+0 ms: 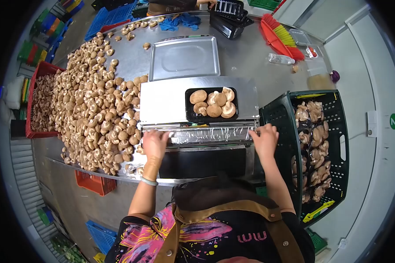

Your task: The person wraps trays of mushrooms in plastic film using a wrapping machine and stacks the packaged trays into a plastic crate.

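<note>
A strip of clear film [210, 135] stretches across the front of the metal wrapping station [162, 100]. My left hand [155, 143] pinches the film's left end, and my right hand [266, 138] pinches its right end. Just beyond the film, a black tray [190, 115] holding several brown mushrooms [214, 110] sits on the station's flat top, touched by neither hand. Behind the station lies an empty metal tray [184, 57].
A large mushroom pile [92, 109] covers the table's left side, beside a red crate [32, 103]. At right, a dark green crate [343, 131] holds packed mushrooms. Farther back are a red brush [274, 37], black trays [226, 26], blue gloves [180, 22] and another person [171, 8].
</note>
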Tool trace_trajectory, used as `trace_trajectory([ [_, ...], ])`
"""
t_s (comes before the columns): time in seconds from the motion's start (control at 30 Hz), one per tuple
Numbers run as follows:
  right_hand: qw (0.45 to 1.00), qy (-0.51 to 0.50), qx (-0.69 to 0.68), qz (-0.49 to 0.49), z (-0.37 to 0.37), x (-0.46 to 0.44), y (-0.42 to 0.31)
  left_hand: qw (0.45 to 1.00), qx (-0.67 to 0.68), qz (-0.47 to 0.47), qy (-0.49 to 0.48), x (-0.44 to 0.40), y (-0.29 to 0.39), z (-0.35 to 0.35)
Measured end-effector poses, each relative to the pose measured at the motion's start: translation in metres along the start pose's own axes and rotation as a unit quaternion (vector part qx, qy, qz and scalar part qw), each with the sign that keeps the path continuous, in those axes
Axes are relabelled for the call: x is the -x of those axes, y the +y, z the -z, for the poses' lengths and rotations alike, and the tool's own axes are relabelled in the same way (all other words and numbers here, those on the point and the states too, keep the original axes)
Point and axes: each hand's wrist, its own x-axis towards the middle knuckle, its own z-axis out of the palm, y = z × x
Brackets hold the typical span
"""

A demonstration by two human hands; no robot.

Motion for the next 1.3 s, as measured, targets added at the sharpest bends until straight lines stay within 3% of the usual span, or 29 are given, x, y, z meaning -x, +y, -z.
trace_trajectory([
  [0.03, 0.999, -0.005, 0.035, 0.019, -0.011, 0.004, -0.003, 1.000, -0.013, 0.005, -0.013, 0.005, 0.008, -0.010],
  [0.1, 0.998, -0.017, -0.048, 0.034, -0.033, 0.003, -0.004, 1.000, 0.014, -0.007, 0.022, 0.010, 0.018, -0.037],
  [0.17, 0.987, -0.074, -0.141, 0.025, -0.033, 0.001, 0.000, 0.997, 0.072, -0.001, -0.016, 0.002, 0.008, -0.048],
  [0.23, 0.939, -0.177, -0.295, -0.021, -0.021, -0.007, 0.018, 0.911, 0.330, 0.138, -0.203, -0.013, -0.004, -0.031],
  [0.27, 0.825, -0.262, -0.500, -0.023, -0.017, -0.009, 0.035, 0.833, 0.471, 0.137, -0.256, -0.017, -0.008, -0.012],
  [0.3, 0.733, -0.287, -0.611, -0.084, 0.011, -0.013, 0.032, 0.752, 0.573, 0.158, -0.286, -0.023, 0.006, 0.018],
  [0.37, 0.589, -0.263, -0.763, -0.053, 0.040, -0.021, 0.028, 0.675, 0.655, 0.099, -0.323, -0.041, 0.019, 0.057],
  [0.43, 0.548, -0.176, -0.818, -0.015, 0.062, -0.042, 0.002, 0.626, 0.722, 0.055, -0.291, -0.066, 0.029, 0.072],
  [0.5, 0.492, -0.103, -0.864, 0.043, 0.060, -0.077, -0.010, 0.576, 0.795, 0.018, -0.189, -0.090, 0.068, 0.077],
  [0.53, 0.542, -0.041, -0.839, 0.016, 0.060, -0.095, -0.028, 0.573, 0.803, -0.008, -0.163, -0.107, 0.082, 0.069],
  [0.57, 0.582, -0.015, -0.812, 0.028, 0.046, -0.117, -0.040, 0.611, 0.772, -0.091, -0.148, -0.127, 0.088, 0.053],
  [0.6, 0.684, 0.011, -0.729, 0.005, 0.029, -0.136, -0.052, 0.684, 0.718, -0.072, -0.103, -0.145, 0.091, 0.029],
  [0.63, 0.773, 0.017, -0.633, 0.045, 0.003, -0.155, -0.053, 0.751, 0.656, -0.055, -0.055, -0.160, 0.088, 0.002],
  [0.67, 0.847, 0.024, -0.524, 0.083, -0.029, -0.169, -0.050, 0.857, 0.509, -0.044, -0.076, -0.169, 0.076, -0.028],
  [0.7, 0.904, -0.019, -0.420, 0.073, -0.059, -0.178, -0.044, 0.934, 0.344, -0.030, -0.093, -0.176, 0.064, -0.053],
  [0.73, 0.947, -0.079, -0.300, 0.076, -0.070, -0.181, -0.044, 0.959, 0.254, -0.099, -0.082, -0.175, 0.059, -0.072],
  [0.77, 0.944, -0.122, -0.294, 0.083, -0.071, -0.181, -0.045, 0.970, 0.161, -0.167, -0.072, -0.169, 0.060, -0.083],
  [0.83, 0.933, -0.207, -0.280, 0.095, -0.071, -0.181, -0.047, 0.949, 0.250, -0.025, -0.193, -0.161, 0.068, -0.074],
  [0.87, 0.930, -0.201, -0.291, 0.102, -0.071, -0.180, -0.047, 0.926, 0.316, -0.043, -0.201, -0.160, 0.066, -0.069],
  [0.97, 0.836, -0.310, -0.451, 0.045, -0.054, -0.171, -0.037, 0.822, 0.468, 0.035, -0.323, -0.157, 0.059, -0.048],
  [1.0, 0.840, -0.376, -0.389, 0.040, -0.032, -0.165, -0.037, 0.817, 0.449, 0.006, -0.362, -0.149, 0.058, -0.042],
  [1.03, 0.836, -0.400, -0.375, 0.011, -0.026, -0.153, -0.036, 0.802, 0.415, 0.092, -0.419, -0.139, 0.058, -0.034],
  [1.1, 0.841, -0.379, -0.385, 0.009, -0.046, -0.129, -0.023, 0.863, 0.340, 0.022, -0.374, -0.114, 0.046, -0.041],
  [1.17, 0.869, -0.266, -0.403, 0.110, -0.050, -0.107, -0.019, 0.912, 0.288, -0.057, -0.286, -0.095, 0.045, -0.041],
  [1.2, 0.884, -0.192, -0.393, 0.166, -0.049, -0.100, -0.019, 0.932, 0.272, -0.149, -0.186, -0.086, 0.051, -0.037],
  [1.23, 0.891, -0.117, -0.380, 0.221, -0.048, -0.092, -0.020, 0.940, 0.264, -0.124, -0.175, -0.077, 0.058, -0.032],
  [1.3, 0.893, -0.112, -0.403, 0.167, -0.027, -0.079, -0.030, 0.955, 0.247, -0.077, -0.148, -0.064, 0.081, -0.008],
])
